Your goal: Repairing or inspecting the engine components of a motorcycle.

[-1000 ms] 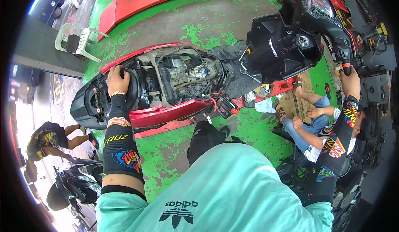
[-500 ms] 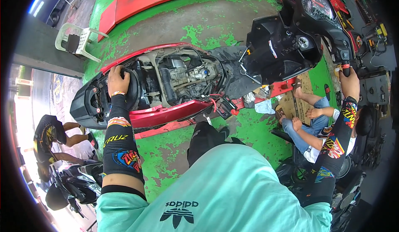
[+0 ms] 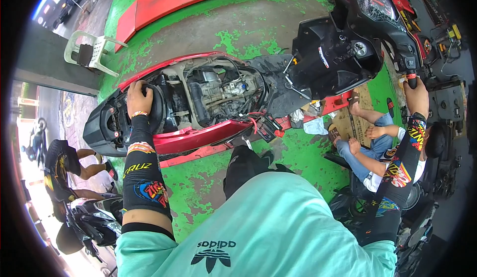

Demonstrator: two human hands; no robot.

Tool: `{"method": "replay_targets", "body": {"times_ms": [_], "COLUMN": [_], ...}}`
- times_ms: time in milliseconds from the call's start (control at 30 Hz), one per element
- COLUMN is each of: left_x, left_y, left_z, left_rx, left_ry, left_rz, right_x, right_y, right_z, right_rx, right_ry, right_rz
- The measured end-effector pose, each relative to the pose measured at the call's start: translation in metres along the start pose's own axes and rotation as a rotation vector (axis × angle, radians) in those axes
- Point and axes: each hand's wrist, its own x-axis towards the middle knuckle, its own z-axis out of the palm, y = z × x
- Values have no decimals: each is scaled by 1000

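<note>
A partly stripped scooter (image 3: 211, 131) lies lengthwise before me, with red side panels and its engine (image 3: 218, 88) exposed through the seatless middle. My left hand (image 3: 139, 99) is curled over a black rounded part (image 3: 159, 107) near the scooter's tail; its fingertips are partly hidden. At the far right, my right hand (image 3: 416, 98) wraps around the black handlebar grip (image 3: 412, 82). Between them are the black front shield (image 3: 325, 58) and the instrument cluster (image 3: 380, 3). A small black box with red wires (image 3: 269, 128) hangs out at the near side.
A seated person (image 3: 375, 153) in jeans is close by at the right, by a cardboard sheet (image 3: 365, 113). Another person (image 3: 62, 168) bends near a parked motorcycle (image 3: 94, 217) at the left. A white plastic chair (image 3: 94, 53) and red ramp (image 3: 184, 4) stand beyond the scooter.
Both hands keep their places on the scooter. The view has shifted very slightly. At the far left, a motorcycle has come into sight on the street behind the bending person.
</note>
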Motion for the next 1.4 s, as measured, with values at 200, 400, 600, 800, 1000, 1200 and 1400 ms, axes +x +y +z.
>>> {"method": "replay_targets", "body": {"times_ms": [200,400,600,800,1000,1200,1400], "left_x": [0,0,0,0,0,-1,-1], "left_y": [-2,-3,-2,-3,-3,-2,-1], "left_z": [1,1,0,1,0,-1,-2], "left_rx": [1,-3,7,-5,-20,-21,-54], "left_ry": [20,4,10,-1,3,6,13], "left_rz": [7,-6,-18,-39,-27,-42,-28], "right_x": [-1,-4,-2,-4,-6,-4,-6], "right_y": [-2,-6,-3,-5,-8,-7,-8], "right_z": [0,-3,-3,-4,-6,-4,-5], "right_rx": [6,3,-6,14,27,45,47], "right_ry": [44,16,-3,-12,-14,-18,11], "right_rz": [-1,22,5,8,-5,23,12]}}
